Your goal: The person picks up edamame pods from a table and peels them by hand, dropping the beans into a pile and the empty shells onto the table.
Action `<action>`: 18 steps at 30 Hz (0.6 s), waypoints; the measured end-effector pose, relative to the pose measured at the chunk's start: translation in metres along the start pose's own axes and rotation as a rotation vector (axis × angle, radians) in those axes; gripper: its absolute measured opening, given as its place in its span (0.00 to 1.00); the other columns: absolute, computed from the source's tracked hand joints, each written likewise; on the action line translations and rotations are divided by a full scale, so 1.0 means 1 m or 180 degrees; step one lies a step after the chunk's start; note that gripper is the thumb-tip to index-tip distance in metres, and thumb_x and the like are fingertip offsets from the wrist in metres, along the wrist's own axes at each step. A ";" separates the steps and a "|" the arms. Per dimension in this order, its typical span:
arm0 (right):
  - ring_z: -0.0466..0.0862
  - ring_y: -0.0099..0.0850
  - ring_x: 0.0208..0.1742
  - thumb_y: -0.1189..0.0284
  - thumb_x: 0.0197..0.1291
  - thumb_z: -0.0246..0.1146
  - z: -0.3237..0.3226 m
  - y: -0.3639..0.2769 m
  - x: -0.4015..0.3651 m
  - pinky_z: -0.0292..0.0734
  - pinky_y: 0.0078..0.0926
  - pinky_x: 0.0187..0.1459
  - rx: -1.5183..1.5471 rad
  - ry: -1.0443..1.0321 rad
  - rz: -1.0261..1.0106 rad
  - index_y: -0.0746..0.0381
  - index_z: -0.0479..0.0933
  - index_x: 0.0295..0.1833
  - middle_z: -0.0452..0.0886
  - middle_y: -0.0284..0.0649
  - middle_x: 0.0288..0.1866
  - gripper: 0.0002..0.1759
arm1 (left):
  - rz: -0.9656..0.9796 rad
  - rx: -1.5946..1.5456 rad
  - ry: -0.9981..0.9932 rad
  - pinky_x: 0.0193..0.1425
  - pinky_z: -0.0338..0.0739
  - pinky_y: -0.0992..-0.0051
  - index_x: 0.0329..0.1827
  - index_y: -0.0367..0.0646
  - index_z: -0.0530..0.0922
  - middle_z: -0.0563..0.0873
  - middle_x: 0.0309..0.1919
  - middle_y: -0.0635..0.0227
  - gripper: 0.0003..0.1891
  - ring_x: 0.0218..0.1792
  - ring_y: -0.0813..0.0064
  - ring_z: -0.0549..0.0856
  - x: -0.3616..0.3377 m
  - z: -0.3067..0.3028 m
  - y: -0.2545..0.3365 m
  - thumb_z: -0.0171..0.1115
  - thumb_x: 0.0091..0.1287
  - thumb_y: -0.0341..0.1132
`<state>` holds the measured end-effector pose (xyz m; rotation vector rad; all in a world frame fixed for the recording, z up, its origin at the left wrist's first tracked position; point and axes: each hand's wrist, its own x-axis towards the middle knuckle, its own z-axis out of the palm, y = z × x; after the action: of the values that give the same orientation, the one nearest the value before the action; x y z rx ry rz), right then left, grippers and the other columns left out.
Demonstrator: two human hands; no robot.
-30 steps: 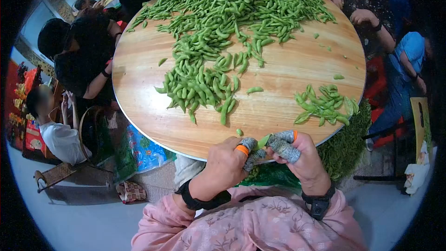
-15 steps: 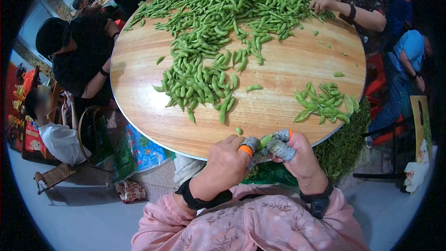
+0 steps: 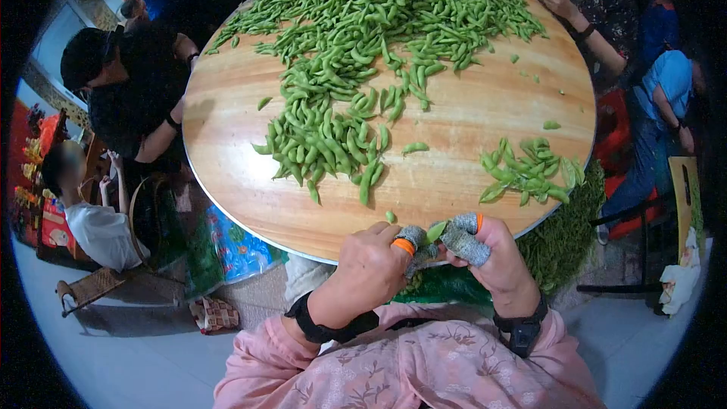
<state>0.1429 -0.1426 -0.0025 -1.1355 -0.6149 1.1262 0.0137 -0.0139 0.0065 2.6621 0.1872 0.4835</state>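
A green soybean pod (image 3: 437, 232) is pinched between my two hands at the near edge of the round wooden table (image 3: 250, 204). My left hand (image 3: 369, 263) is closed on its left end, and my right hand (image 3: 501, 266) closes on it from the right. Grey knitted covers with orange bands wrap the thumb and finger tips of both hands. One small loose bean (image 3: 391, 216) lies just beyond my fingers. Farther up the table spreads a pile of soybean pods (image 3: 326, 140), and a smaller heap of pods (image 3: 530, 170) sits to the right.
Co-workers stand around the table: one in a black cap (image 3: 91, 57) at left, one in a dark patterned shirt (image 3: 606, 11) at upper right. Green plant waste (image 3: 564, 246) heaps below the right rim. A blue plastic bag (image 3: 238, 246) lies on the floor at left.
The pod between my fingers now points more upward, and my right hand has shifted slightly right. At upper right, a co-worker's hand has lifted off the pile. A blue-shirted person at top left has moved.
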 end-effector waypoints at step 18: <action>0.74 0.19 0.33 0.77 0.54 0.55 0.009 0.012 0.017 0.69 0.15 0.38 -0.0135 -0.0281 -0.0426 0.66 0.73 0.35 0.77 0.32 0.31 0.04 | -0.0355 -0.0617 0.0220 0.24 0.70 0.71 0.31 0.41 0.75 0.75 0.21 0.59 0.10 0.22 0.60 0.76 -0.013 0.012 -0.009 0.58 0.43 0.30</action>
<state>0.1369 -0.1229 -0.0127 -1.0688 -0.7754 1.0566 0.0052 -0.0128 -0.0121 2.4336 0.2924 0.5298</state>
